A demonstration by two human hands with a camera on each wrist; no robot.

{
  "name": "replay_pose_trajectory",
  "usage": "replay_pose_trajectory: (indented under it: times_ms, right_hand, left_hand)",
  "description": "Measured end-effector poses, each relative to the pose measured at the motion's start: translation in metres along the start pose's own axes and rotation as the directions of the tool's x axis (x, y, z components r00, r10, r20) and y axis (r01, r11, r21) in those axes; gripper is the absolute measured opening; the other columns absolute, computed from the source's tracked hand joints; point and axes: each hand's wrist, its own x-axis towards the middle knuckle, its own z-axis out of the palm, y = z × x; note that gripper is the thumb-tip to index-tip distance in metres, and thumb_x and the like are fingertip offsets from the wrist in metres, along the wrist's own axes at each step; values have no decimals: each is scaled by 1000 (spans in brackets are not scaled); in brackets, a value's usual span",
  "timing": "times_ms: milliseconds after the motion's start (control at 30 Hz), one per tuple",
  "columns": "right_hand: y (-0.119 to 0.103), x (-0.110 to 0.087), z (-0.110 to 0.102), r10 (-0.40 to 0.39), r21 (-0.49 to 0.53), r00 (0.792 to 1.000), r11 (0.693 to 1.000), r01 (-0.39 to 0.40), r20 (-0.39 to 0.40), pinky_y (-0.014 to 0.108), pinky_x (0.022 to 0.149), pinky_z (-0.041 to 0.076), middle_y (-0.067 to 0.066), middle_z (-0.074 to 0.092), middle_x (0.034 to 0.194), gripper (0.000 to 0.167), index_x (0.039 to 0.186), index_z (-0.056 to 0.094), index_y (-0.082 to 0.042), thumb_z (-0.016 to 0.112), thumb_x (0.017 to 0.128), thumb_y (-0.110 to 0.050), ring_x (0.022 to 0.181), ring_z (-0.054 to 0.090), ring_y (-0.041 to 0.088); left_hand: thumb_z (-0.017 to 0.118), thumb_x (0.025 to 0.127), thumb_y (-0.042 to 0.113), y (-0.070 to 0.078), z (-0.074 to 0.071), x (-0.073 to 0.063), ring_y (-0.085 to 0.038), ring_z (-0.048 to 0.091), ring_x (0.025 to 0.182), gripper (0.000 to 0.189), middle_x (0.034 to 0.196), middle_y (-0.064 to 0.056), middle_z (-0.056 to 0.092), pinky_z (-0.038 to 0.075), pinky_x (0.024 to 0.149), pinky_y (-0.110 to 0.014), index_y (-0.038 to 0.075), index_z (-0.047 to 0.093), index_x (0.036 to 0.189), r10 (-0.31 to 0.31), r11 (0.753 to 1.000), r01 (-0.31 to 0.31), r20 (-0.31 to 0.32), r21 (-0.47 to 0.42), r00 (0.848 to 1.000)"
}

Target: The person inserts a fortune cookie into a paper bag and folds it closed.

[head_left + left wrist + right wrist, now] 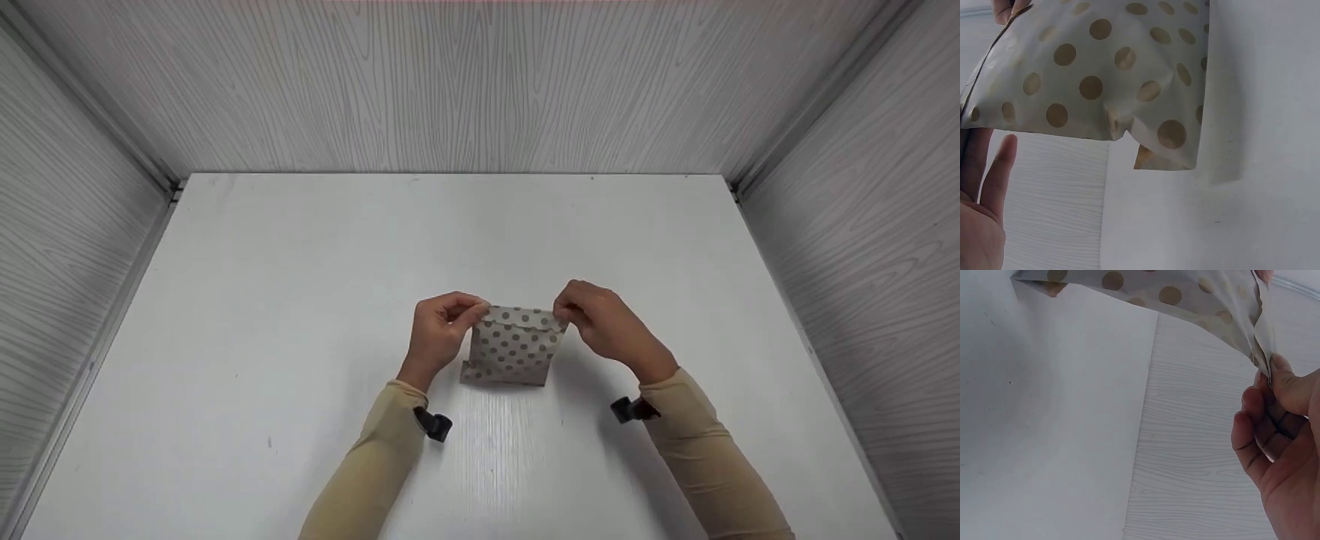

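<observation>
A small white paper bag [517, 349] with brown polka dots is held up between both hands over the white table. Its upper edge is folded over as a flap, and one lower corner sticks out to the left in the head view. The left hand [439, 334] pinches the bag's top left corner between thumb and fingers. At the top right corner the right hand [604, 319] pinches the paper; the right wrist view shows the thumb [1289, 388] pressing the corner against curled fingers. The left wrist view shows the bag's dotted face and a crease near its bottom corner.
The white tabletop [300, 262] spreads around the hands. A wood-grain panel [465, 90] rises behind it, with similar panels on the left [67, 225] and right [862, 225]. Black wrist mounts [435, 425] sit on both sleeves.
</observation>
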Motion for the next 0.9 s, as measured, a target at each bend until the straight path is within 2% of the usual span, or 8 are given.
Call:
replay_pose_trajectory:
  times_ms: [200, 333, 467, 567, 700, 733, 800, 900]
  right_hand:
    - [2, -3, 1, 42, 35, 999, 999, -42, 4, 31, 68, 49, -5, 56, 87, 11, 90, 59, -12, 60, 96, -3, 79, 56, 10]
    - [7, -3, 3, 73, 97, 997, 993, -72, -2, 32, 75, 50, -4, 59, 91, 6, 96, 62, -12, 62, 96, -6, 82, 58, 11]
    - [17, 4, 11, 192, 186, 981, 964, -191, 11, 37, 78, 50, -1, 63, 95, 9, 105, 64, -11, 63, 97, -9, 88, 60, 16]
    - [26, 12, 21, 344, 242, 938, 908, -343, 39, 39, 81, 49, 1, 64, 97, 13, 110, 64, -9, 63, 97, -13, 92, 60, 19]
    - [41, 21, 36, 510, 308, 853, 798, -518, 114, 39, 81, 51, 7, 64, 100, 21, 114, 63, -4, 63, 97, -17, 92, 61, 23]
    - [43, 22, 40, 540, 321, 831, 770, -551, 133, 39, 79, 51, 8, 65, 100, 22, 114, 62, -4, 63, 97, -17, 91, 61, 24]
    - [48, 24, 45, 570, 329, 805, 738, -589, 162, 39, 77, 52, 10, 64, 100, 25, 116, 61, -1, 62, 98, -18, 89, 62, 26]
    - [52, 25, 50, 593, 312, 783, 720, -620, 188, 36, 74, 52, 12, 64, 101, 30, 120, 58, 1, 60, 98, -19, 87, 63, 27]
  left_hand:
    - [69, 90, 2, -27, -1, 3, -25, 65, 73, 10, 84, -15, 71, 52, 68, -27, -5, 74, 94, -50, 998, 51, 41, -24, 998]
    - [69, 93, 9, -36, -6, 6, -22, 65, 77, 15, 87, -13, 71, 55, 73, -34, -3, 74, 99, -72, 995, 76, 64, -70, 995]
    - [66, 95, 10, -49, -10, 13, -22, 66, 81, 18, 89, -12, 72, 57, 76, -38, -1, 73, 107, -132, 987, 136, 43, -89, 990]
    - [64, 96, 10, -58, -10, 19, -22, 67, 81, 21, 89, -10, 73, 57, 75, -35, 0, 71, 113, -254, 965, 255, 22, -58, 967]
    - [63, 96, 15, -70, -8, 26, -20, 67, 79, 27, 89, -7, 72, 57, 73, -35, -2, 67, 117, -426, 904, 426, -12, 34, 905]
    - [63, 96, 16, -71, -7, 28, -21, 67, 80, 30, 91, -8, 72, 57, 74, -36, -3, 65, 119, -453, 890, 453, -14, 59, 891]
    - [62, 97, 18, -75, -5, 30, -21, 66, 83, 35, 95, -8, 71, 56, 75, -36, -2, 61, 125, -490, 865, 488, -13, 116, 872]
    - [60, 98, 21, -78, -4, 31, -20, 64, 89, 40, 102, -8, 70, 54, 78, -35, 0, 56, 131, -517, 835, 507, -10, 212, 856]
